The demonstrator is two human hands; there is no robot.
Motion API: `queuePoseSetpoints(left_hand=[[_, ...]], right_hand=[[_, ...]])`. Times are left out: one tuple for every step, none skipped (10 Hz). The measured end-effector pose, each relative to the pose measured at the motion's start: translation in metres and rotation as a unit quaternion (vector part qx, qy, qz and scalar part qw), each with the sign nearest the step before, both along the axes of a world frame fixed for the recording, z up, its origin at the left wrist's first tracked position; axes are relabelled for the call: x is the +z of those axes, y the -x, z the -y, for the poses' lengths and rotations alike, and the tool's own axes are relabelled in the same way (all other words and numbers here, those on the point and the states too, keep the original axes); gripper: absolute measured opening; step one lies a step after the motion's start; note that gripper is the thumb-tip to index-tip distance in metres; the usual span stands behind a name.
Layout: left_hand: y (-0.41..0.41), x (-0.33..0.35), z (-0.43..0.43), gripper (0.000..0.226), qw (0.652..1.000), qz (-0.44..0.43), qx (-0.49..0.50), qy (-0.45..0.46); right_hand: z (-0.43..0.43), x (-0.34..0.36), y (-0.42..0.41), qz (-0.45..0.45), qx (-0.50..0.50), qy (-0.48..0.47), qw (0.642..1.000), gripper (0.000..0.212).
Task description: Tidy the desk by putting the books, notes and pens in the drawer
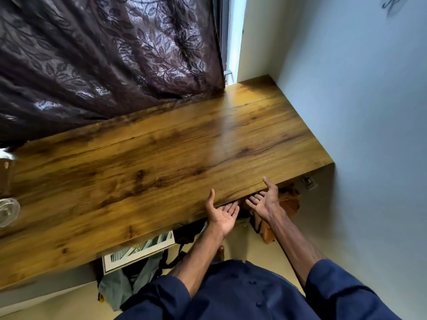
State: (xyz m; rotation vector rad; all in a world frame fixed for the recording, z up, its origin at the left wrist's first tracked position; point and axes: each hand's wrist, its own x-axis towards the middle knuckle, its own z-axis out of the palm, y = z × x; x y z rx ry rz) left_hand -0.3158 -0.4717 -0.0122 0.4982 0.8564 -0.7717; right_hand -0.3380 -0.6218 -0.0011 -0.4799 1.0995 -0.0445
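The wooden desk (161, 158) runs from the lower left to the right wall, and no books, notes or pens show on its top. My left hand (220, 214) is palm up at the desk's front edge, thumb on the edge and fingers reaching under it. My right hand (265, 199) is also palm up just to its right, thumb at the edge, fingers spread below the top. Neither hand holds anything. No drawer front is visible; the space under the edge is dark.
A dark patterned curtain (104, 65) hangs over the desk's back. A glass object (8, 211) sits at the far left edge. Under the desk lie a framed picture (138, 250), a grey-green bag (124, 282) and brown things (288, 204). A pale wall (358, 135) bounds the right.
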Motion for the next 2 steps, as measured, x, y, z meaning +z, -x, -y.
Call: queuePoseSetpoints(left_hand=[[0.010, 0.018, -0.005, 0.112, 0.999, 0.041, -0.026, -0.024], [0.017, 0.029, -0.010, 0.102, 0.996, 0.067, -0.040, -0.036]], right_hand=[[-0.005, 0.017, 0.001, -0.009, 0.070, 0.052, 0.996, 0.093], [-0.009, 0.041, -0.005, 0.031, 0.119, 0.098, 0.988, 0.062]])
